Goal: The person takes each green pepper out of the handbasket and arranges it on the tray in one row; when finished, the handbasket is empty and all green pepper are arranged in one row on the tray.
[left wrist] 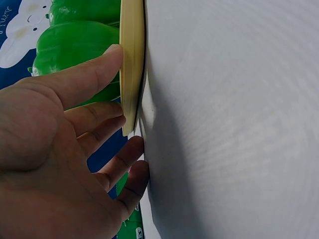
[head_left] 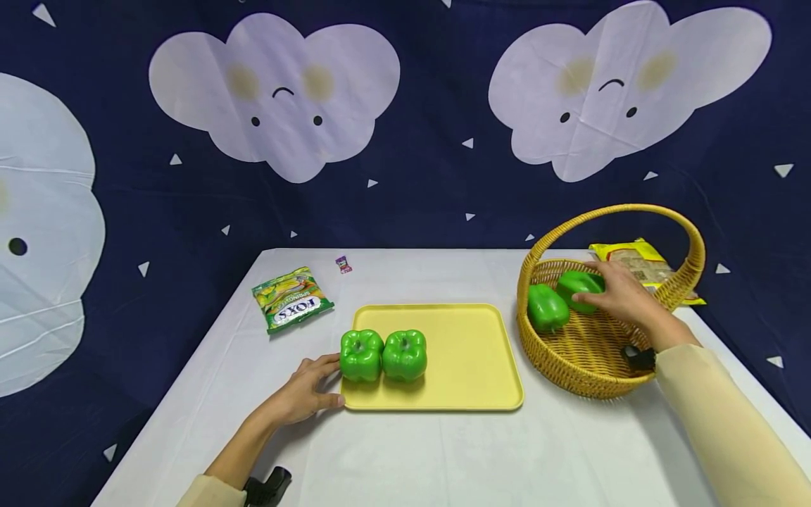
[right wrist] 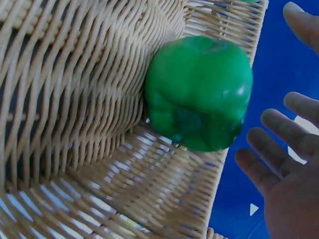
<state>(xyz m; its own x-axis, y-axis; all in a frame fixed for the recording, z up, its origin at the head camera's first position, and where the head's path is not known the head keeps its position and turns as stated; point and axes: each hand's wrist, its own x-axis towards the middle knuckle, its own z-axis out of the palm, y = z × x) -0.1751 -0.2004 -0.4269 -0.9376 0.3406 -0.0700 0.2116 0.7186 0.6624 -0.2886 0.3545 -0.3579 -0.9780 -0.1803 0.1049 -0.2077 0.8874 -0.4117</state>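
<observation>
Two green bell peppers, a left one (head_left: pixel 361 356) and a right one (head_left: pixel 405 355), stand side by side on the left part of a yellow tray (head_left: pixel 472 359). My left hand (head_left: pixel 307 391) is at the tray's near left corner, its thumb and fingertips against the rim (left wrist: pixel 131 64), fingers spread. My right hand (head_left: pixel 624 292) reaches into a wicker basket (head_left: pixel 589 384) over a third bell pepper (head_left: pixel 578 290). In the right wrist view, the fingers (right wrist: pixel 279 149) are spread and apart from a bell pepper (right wrist: pixel 199 92). Another bell pepper (head_left: pixel 547 308) lies at the basket's left side.
A green and yellow FOX'S candy bag (head_left: pixel 291 299) lies left of the tray, with a small purple wrapped sweet (head_left: pixel 343 265) farther back. Behind the basket is a yellow packet (head_left: pixel 640 264). The basket's tall handle (head_left: pixel 624 208) arches over it. A dark cloud-printed cloth (head_left: pixel 443 204) hangs behind.
</observation>
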